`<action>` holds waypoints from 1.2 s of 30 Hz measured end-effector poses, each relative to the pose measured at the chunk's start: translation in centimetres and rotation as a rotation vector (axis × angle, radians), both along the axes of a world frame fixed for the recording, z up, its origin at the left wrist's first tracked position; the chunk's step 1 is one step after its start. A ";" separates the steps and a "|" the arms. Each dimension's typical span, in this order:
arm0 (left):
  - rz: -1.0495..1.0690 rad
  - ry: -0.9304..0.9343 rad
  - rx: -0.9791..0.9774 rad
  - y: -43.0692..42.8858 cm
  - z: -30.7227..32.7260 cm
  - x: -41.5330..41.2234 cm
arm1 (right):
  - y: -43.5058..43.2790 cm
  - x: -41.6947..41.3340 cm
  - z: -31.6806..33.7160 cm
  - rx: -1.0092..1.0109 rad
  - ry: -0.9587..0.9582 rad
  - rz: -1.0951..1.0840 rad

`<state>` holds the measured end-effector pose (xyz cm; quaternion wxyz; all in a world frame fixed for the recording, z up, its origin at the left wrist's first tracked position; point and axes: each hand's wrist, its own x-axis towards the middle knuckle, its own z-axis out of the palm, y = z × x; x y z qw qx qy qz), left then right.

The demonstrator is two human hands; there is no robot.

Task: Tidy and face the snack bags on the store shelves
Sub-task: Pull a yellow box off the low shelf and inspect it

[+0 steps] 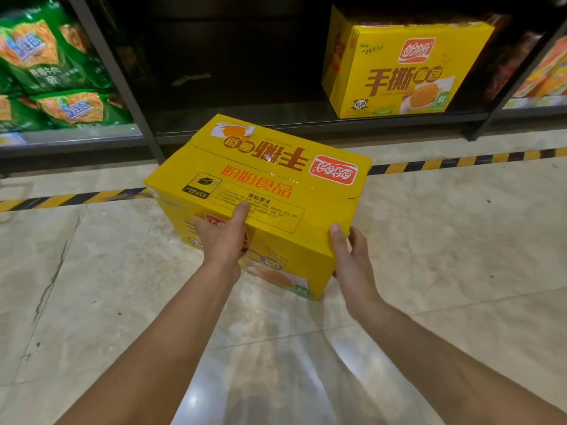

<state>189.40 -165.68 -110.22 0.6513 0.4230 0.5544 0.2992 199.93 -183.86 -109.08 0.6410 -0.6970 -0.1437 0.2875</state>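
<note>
Left hand (219, 240), right hand (352, 259): fingers (337, 240) clamp yellow carton (264, 191), possibly off floor (92, 271). Second carton (402, 69) on shelf (245, 125); green bags (46, 65) left.

The bottom shelf (291, 118) lay open from its left upright (118, 84) to the shelved carton (399, 69) at its right end; the held carton (260, 191) blocked the middle of its front edge.

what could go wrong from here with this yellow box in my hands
The left hand and right hand grip only the near edge of the yellow box, so its far end could dip or slip. Pushed forward, it could catch the shelf lip or bump the shelved box.
</note>
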 end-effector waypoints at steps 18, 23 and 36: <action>0.063 0.016 0.240 6.7 0.3 -5.0 | -0.8 4.3 -2.7 -0.126 -0.203 0.033; 0.056 0.037 0.316 5.4 0.4 -4.8 | -0.6 4.9 -2.0 -0.132 -0.159 -0.069; 0.186 0.095 0.355 -2.3 -2.0 -4.4 | 5.6 -0.6 -1.1 -0.260 0.298 -0.180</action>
